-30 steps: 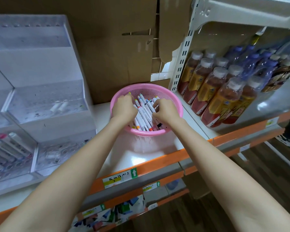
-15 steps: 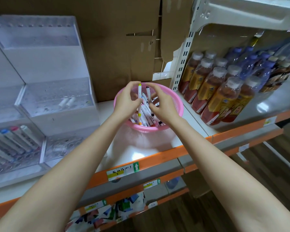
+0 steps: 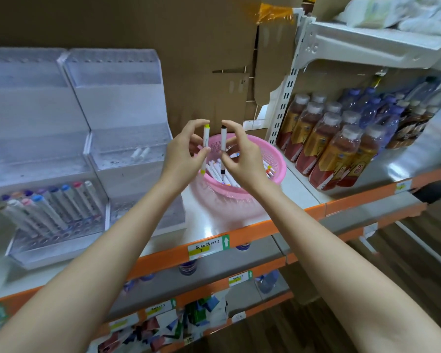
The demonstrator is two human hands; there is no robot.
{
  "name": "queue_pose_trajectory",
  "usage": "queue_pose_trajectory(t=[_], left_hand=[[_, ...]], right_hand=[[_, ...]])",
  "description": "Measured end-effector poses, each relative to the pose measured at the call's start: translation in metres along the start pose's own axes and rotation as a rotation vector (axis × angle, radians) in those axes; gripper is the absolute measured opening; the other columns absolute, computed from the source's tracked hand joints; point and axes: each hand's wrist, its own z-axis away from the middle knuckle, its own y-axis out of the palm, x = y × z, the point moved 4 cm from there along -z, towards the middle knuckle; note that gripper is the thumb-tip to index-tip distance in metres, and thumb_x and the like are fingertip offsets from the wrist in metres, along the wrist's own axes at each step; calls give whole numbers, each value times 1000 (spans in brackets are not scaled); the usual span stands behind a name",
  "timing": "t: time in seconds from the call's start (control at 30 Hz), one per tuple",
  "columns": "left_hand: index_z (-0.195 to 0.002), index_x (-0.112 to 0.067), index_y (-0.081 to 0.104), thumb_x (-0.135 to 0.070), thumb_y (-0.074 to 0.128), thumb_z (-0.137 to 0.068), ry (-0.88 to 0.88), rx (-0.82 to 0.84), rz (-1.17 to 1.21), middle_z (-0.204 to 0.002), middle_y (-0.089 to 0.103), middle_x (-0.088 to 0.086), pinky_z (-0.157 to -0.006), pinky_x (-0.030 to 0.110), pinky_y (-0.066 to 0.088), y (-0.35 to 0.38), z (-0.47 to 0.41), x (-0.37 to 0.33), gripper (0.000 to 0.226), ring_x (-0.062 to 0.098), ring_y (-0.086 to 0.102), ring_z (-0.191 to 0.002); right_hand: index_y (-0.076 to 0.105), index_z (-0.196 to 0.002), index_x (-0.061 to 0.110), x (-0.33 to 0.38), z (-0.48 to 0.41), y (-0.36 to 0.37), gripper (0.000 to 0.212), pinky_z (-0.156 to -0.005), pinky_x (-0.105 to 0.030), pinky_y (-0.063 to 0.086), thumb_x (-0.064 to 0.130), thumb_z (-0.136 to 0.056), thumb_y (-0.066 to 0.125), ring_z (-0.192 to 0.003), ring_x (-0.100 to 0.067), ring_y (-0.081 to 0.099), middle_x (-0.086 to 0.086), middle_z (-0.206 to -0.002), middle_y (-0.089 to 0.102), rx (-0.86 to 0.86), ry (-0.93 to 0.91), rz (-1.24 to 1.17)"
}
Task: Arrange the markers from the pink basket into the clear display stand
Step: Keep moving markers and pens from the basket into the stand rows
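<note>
My left hand [image 3: 182, 155] grips a white marker with yellow caps [image 3: 205, 138], held upright above the pink basket [image 3: 278, 159]. Beside it, my right hand [image 3: 241, 155] holds a white marker with black caps [image 3: 223, 138], also upright. Several more markers [image 3: 220, 174] lie loose in the basket behind my hands. To the left stands the clear tiered display stand [image 3: 127, 138]; two white markers [image 3: 140, 152] lie on its middle tier. A second clear stand [image 3: 36, 154] further left holds several upright markers [image 3: 51, 207] in its bottom tier.
Rows of amber drink bottles [image 3: 326, 146] stand right of the basket, past a white shelf upright [image 3: 283, 105]. Brown cardboard [image 3: 189, 59] backs the shelf. The orange shelf edge [image 3: 239, 240] carries price labels; a lower shelf holds packets [image 3: 163, 327].
Both hands have risen out of the basket, each lifting one marker upright. The view has shifted, so the stands and basket sit further right in frame.
</note>
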Motion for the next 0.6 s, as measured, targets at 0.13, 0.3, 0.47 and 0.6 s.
queue_pose_trajectory(t=[0.13,0.3,0.47,0.6], left_hand=[[-124,-27,55,-5,69,-80,-4,-15,-10,-73,54,-13,-72,39,57,-32,16,1,51,5,59,-68],[-118,-31,52,-10,71,-80,2,8,12,-79,59,-13,-68,44,58,-77,40,6,47,13,67,-73],[-117,-28,54,-9,71,-81,-18,-11,-22,-76,56,-15,-67,40,58,-130,67,19,44,11,66,-71],[-115,-33,55,-9,71,-82,15,0,-118,-76,55,-16,-68,22,50,-172,85,29,44,6,64,-72]], right_hand=[[48,-134,18,25,11,17,62,-66,-18,49,-3,-77,60,-69,-7,59,4,-80,61,-11,-17,16],[47,-133,15,65,26,46,58,-62,-12,46,-2,-80,62,-69,-7,59,-2,-83,64,-10,-22,-8],[48,-132,14,102,43,90,53,-61,-12,46,-3,-83,61,-65,-5,58,2,-78,60,11,-3,-33],[51,-130,17,133,54,126,52,-62,-22,51,-6,-84,60,-67,-17,58,-10,-82,61,67,-26,-60]])
